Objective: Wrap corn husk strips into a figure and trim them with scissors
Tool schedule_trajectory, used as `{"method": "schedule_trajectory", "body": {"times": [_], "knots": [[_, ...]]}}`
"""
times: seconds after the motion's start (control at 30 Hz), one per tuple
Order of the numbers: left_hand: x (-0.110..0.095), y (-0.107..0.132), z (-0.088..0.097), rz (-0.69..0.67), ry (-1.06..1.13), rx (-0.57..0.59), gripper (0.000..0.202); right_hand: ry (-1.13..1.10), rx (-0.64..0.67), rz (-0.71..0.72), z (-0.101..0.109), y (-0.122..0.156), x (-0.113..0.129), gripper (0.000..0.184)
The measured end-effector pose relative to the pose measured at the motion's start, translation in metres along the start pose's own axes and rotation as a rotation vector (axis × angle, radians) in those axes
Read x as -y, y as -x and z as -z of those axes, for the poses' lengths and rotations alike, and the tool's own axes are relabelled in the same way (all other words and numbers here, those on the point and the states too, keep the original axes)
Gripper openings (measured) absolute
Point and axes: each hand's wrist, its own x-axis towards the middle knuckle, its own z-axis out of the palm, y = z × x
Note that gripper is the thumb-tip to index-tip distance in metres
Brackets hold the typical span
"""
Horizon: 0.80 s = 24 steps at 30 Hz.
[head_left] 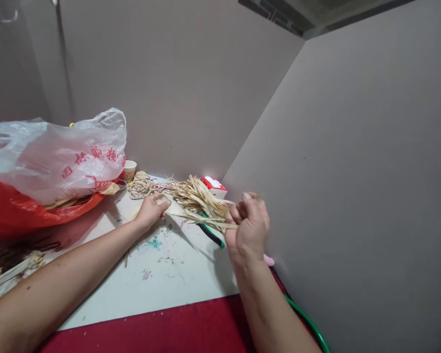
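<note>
A pale, dry strip of husk-like leaf (178,210) stretches between my two hands above the white table. My left hand (152,211) pinches its broad left end between thumb and fingers. Its narrow right end runs into my right hand (249,223), whose fingers are curled closed around it. Just behind the strip lies a heap of similar dry strips (196,193). A tool with green and black handles (211,235) lies below the strip, partly covered by the heap.
White and red plastic bags (59,166) bulge at the left. A paper cup (130,169), a coil of twisted cord (141,185) and a red and white box (213,186) stand along the back. Grey walls close in behind and right. A green cable (308,326) hangs at lower right.
</note>
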Motion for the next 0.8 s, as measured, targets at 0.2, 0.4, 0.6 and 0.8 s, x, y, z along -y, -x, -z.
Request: {"method": "schedule_trajectory", "body": {"times": [0.2,0.4,0.6,0.8], "knots": [[0.001,0.000,0.000,-0.024,-0.088,0.018,0.033,-0.107,-0.148,0.182,0.018,-0.018,0.074,0.011],[-0.007,0.011,-0.005,0.024,-0.103,0.216,0.038,0.212,0.210,-0.126,0.015,-0.016,0.035,0.021],[-0.010,0.017,-0.010,0.076,-0.040,0.418,0.045,0.606,0.498,-0.306,0.005,0.007,-0.063,0.024],[-0.006,0.018,-0.011,0.101,-0.004,0.507,0.047,0.720,0.538,-0.278,0.011,0.012,-0.071,0.016]]}}
